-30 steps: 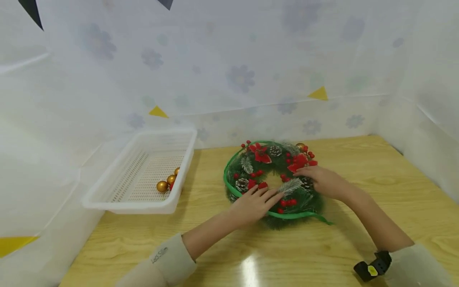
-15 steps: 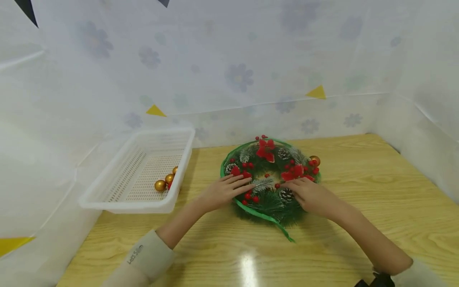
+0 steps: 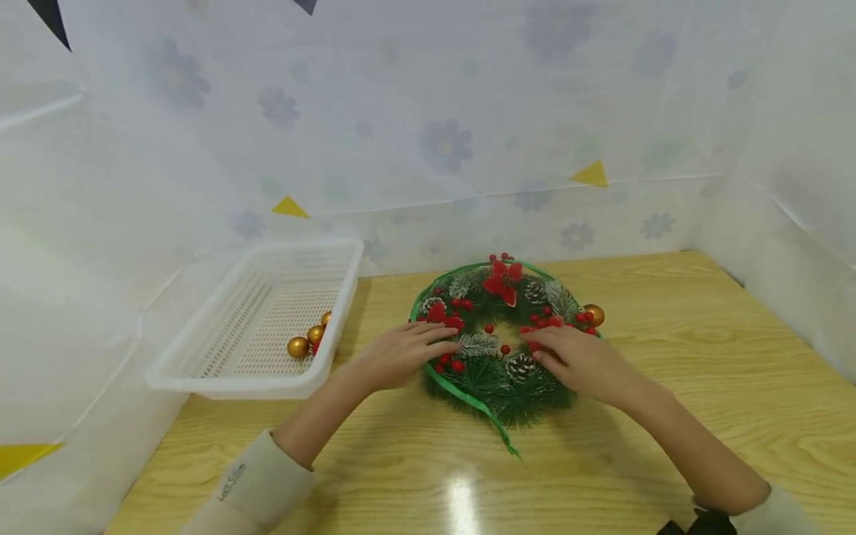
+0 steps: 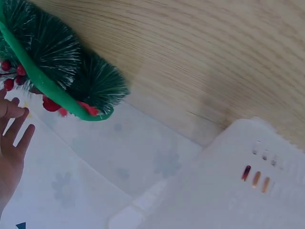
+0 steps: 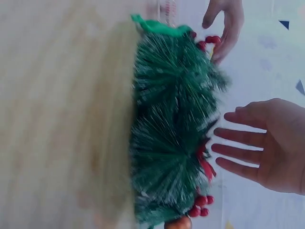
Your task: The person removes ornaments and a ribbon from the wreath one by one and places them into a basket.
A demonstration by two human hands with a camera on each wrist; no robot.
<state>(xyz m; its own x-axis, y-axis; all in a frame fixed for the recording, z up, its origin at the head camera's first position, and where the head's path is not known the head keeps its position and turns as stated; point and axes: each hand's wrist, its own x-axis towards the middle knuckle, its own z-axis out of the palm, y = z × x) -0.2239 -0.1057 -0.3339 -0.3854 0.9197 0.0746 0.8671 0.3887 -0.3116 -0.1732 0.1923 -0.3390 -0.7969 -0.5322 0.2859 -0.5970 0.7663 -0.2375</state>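
A green Christmas wreath (image 3: 501,342) lies flat on the wooden table, set with pine cones, red berries, red flowers, a gold ball (image 3: 593,315) and a green ribbon (image 3: 481,409). My left hand (image 3: 401,353) rests flat on its left side, fingers straight. On its right side lies my right hand (image 3: 578,360), fingers extended too. The left wrist view shows the wreath's edge (image 4: 52,81) and my fingers (image 4: 14,133). The right wrist view shows the wreath (image 5: 174,138) side-on, with my right hand (image 5: 267,145) open beside it.
A white perforated plastic basket (image 3: 267,319) stands to the left, holding a few gold and red balls (image 3: 309,338). White floral sheeting walls the table (image 3: 669,416) at the back and both sides.
Both hands have turned the wreath clockwise on the table: the gold ball swung right and down, the ribbon tail swept to the lower left. The left hand shifted left.
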